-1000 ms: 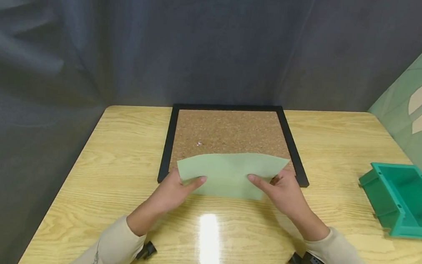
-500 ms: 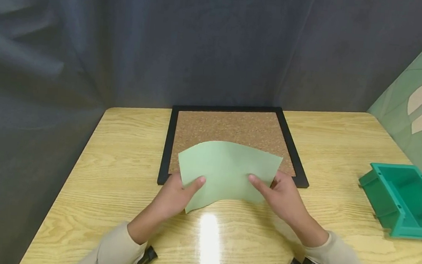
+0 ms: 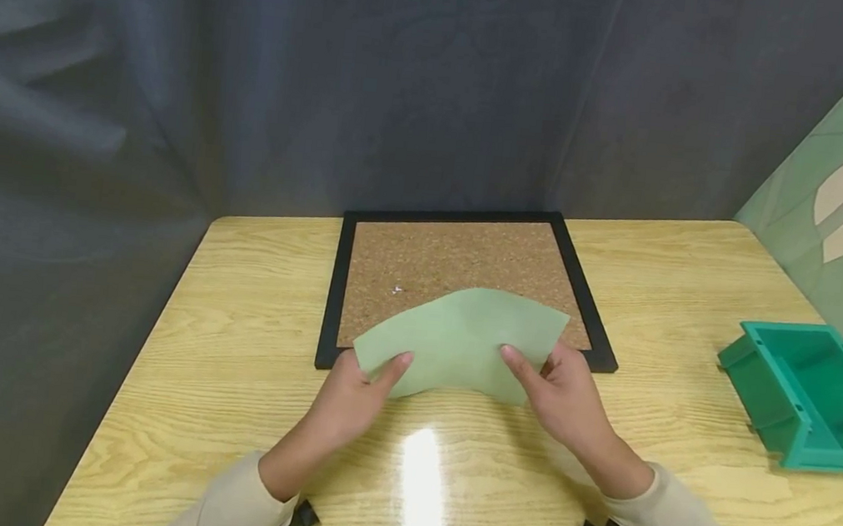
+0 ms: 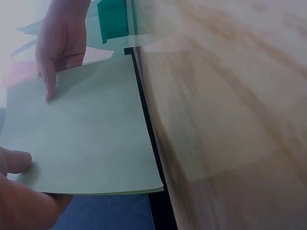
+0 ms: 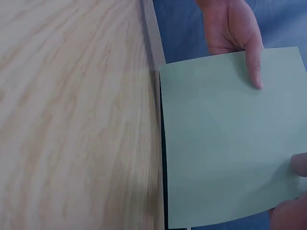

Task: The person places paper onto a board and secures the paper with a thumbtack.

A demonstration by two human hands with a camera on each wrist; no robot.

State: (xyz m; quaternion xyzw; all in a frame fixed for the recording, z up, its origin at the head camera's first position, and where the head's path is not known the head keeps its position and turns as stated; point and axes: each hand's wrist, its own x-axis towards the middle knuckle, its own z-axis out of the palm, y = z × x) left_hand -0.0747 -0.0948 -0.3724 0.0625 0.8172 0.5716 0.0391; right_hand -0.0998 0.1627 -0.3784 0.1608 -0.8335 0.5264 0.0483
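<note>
A sheet of light green paper point(image 3: 460, 341) is held up between both hands, bowed upward in the middle, over the near edge of a cork board point(image 3: 460, 254). My left hand point(image 3: 353, 395) pinches its left side, thumb on the face toward me and fingers behind. The right hand point(image 3: 568, 397) grips the opposite side in the same way. In the left wrist view the paper point(image 4: 86, 134) spans from thumb to thumb. From the right wrist the paper point(image 5: 230, 134) looks nearly flat. The fingers behind the sheet are mostly hidden.
The cork board's black frame point(image 3: 336, 289) lies on the wooden table point(image 3: 253, 298). A small whitish bit point(image 3: 397, 289) sits on the cork. At the right stands a green plastic bin point(image 3: 779, 394). A dark curtain point(image 3: 407, 86) hangs behind the table.
The paper tilted up toward me, its lower left corner dropping and its top hiding the whitish bit, then leaned back with a more arched top edge. Both hands keep their hold.
</note>
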